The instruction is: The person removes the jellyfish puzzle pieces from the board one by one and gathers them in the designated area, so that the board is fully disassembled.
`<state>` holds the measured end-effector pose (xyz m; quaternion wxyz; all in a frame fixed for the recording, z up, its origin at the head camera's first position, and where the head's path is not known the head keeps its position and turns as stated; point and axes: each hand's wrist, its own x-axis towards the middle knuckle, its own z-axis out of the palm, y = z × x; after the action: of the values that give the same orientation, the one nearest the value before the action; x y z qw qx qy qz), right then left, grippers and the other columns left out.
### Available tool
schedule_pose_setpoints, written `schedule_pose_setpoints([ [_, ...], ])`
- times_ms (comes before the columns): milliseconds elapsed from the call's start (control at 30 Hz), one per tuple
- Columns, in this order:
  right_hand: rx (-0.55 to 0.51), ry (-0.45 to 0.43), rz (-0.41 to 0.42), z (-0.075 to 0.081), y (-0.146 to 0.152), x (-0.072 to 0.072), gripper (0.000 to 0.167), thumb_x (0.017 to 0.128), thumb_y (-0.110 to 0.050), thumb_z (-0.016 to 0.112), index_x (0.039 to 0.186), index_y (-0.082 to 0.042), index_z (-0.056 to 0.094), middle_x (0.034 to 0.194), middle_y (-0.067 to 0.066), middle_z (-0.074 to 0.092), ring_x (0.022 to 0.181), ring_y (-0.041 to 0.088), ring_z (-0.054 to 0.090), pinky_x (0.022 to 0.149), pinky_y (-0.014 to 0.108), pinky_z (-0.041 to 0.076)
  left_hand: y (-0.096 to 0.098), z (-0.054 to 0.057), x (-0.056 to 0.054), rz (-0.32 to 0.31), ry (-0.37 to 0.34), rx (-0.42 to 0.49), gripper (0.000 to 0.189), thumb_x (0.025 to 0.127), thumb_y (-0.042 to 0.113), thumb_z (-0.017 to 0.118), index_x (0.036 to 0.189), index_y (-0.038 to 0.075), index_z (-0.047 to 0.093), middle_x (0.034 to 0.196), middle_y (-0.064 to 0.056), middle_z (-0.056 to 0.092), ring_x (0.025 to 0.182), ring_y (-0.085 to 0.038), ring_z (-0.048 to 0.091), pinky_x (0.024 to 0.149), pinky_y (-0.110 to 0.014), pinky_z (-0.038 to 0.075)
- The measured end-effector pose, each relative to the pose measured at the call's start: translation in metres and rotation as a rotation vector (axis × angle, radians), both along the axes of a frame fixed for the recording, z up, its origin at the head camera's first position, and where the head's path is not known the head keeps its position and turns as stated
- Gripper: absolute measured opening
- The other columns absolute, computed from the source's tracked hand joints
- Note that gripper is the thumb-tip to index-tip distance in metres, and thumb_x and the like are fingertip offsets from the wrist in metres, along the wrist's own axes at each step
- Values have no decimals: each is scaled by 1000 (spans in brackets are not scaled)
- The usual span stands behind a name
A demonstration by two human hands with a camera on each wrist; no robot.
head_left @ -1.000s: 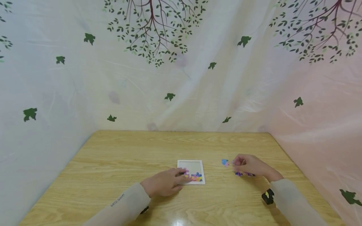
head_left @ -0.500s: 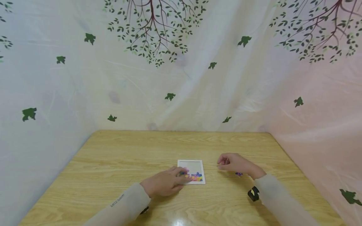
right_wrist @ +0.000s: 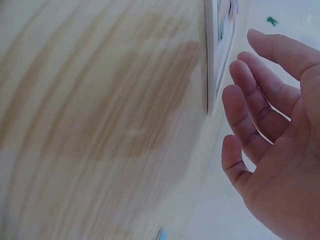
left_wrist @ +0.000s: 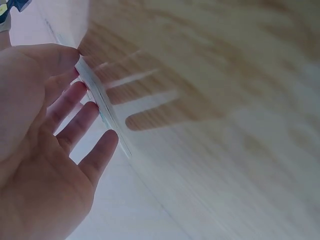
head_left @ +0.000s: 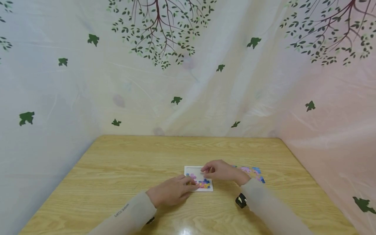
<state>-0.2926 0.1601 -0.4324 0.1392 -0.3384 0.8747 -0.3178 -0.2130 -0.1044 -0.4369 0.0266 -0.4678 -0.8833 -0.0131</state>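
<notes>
A small white square frame (head_left: 211,178) lies on the table, with colourful jigsaw pieces (head_left: 204,184) filling its near part and left side. My left hand (head_left: 173,191) rests at its near left corner, fingers reaching onto the pieces. In the left wrist view, the fingers and thumb of the left hand (left_wrist: 55,130) lie along the frame's edge (left_wrist: 102,100). Above the frame's right side hovers my right hand (head_left: 223,171), its fingers bent. The right wrist view shows the right hand (right_wrist: 270,120) beside the frame (right_wrist: 210,60); whether a piece sits at its fingertips cannot be made out.
Several loose jigsaw pieces (head_left: 257,173) lie to the right of the frame, partly behind my right forearm. The wooden table (head_left: 132,153) meets a pale curtain (head_left: 141,107) printed with trees and green birds at its back and sides.
My right hand has moved left from the loose pieces to above the frame, uncovering those pieces. The left hand has stayed at the frame's near left corner.
</notes>
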Motion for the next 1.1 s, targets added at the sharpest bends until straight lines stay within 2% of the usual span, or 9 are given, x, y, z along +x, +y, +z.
schedule_pose_setpoints([
  [167,11,12,41,-6,-19,-1,26,99,-20,70,121,-7,74,102,-5,67,88,10,61,75,27,53,0,-1,0,7,-29,-10,39,108,22,54,146,17,58,145,2,56,126,-14,54,108,-28,45],
  [300,34,55,65,-11,-28,-2,27,98,-24,72,119,-8,75,101,-6,66,87,7,59,76,26,52,-1,3,1,-5,-68,9,41,106,19,56,146,12,57,147,-1,56,131,-18,54,111,-30,43],
  [433,59,87,62,-8,-35,1,26,96,-24,74,117,-9,76,98,-6,64,84,7,57,75,26,50,-4,7,3,-21,-100,25,42,104,16,59,145,7,56,147,-5,57,135,-21,52,115,-33,40],
  [600,70,105,57,-7,-38,1,23,95,-23,75,114,-9,76,97,-5,64,82,7,55,74,26,50,-5,7,3,1,-145,2,47,104,17,59,149,6,51,152,-5,53,140,-23,48,116,-34,38],
  [967,-1,36,49,-6,-41,3,17,97,-17,72,110,-6,72,96,-4,67,84,9,61,78,28,54,-5,7,5,31,-165,-25,49,105,19,57,152,7,48,155,-4,49,140,-22,48,116,-35,38],
  [1100,-33,19,43,-9,-43,2,11,101,-19,68,105,-9,67,94,-5,68,83,7,62,76,26,54,-4,6,5,37,-172,-29,50,105,20,58,153,8,48,156,-3,48,140,-22,48,116,-34,39],
])
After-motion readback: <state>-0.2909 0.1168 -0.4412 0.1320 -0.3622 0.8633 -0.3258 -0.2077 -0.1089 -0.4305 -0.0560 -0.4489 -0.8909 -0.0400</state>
